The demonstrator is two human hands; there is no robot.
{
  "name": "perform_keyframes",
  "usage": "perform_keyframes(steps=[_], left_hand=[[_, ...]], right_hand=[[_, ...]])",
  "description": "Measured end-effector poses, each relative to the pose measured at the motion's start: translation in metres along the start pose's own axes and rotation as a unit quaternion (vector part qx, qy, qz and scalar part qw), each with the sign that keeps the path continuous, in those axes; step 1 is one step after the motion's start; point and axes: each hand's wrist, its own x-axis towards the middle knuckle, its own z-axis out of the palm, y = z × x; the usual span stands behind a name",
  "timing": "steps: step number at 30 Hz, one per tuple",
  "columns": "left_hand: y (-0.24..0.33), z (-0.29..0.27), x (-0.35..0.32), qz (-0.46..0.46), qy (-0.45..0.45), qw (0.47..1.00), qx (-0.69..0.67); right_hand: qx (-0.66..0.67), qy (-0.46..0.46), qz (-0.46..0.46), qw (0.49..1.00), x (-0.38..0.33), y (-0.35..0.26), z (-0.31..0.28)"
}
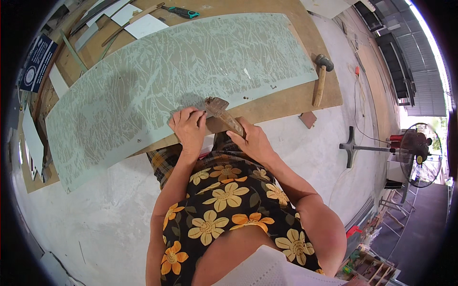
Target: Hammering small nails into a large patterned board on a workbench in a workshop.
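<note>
My right hand (252, 143) is closed round the short wooden handle of a hammer (217, 105). The hammer's worn, rusty-brown head is just above the near edge of a pale green sheet (157, 81) with a grey-brown leafy pattern. Beside the head, my left hand (188, 127) rests at that same edge. Its thumb and fingertips are pinched together on something small and dark, too small to name. Several tiny dark bits (245, 98) lie on the sheet near its edge. The sheet lies on a large brown board (267, 101).
A mallet (320, 80) with a dark head lies on the board's right end. Teal-handled pliers (181, 11) and offcut strips (145, 26) lie at the far left. On the floor are a brown scrap (308, 119) and a standing fan (420, 155) with its cable.
</note>
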Motion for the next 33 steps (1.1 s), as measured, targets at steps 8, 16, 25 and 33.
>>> perform_keyframes(steps=[8,16,25,33], left_hand=[[0.003,0.001,0.002,0.006,-0.011,1.000,0.006],[0.005,-0.005,0.003,0.010,-0.027,0.999,0.020],[0.004,-0.002,0.000,0.021,-0.016,0.999,0.033],[0.001,-0.002,-0.003,0.014,-0.033,0.999,0.025]], right_hand=[[0.019,-0.005,0.010,1.000,0.001,0.003,-0.002],[-0.003,-0.011,0.000,1.000,-0.003,0.006,0.001],[0.014,-0.029,-0.017,0.999,0.005,0.005,0.001],[0.001,-0.036,0.014,0.999,0.000,0.007,0.004]])
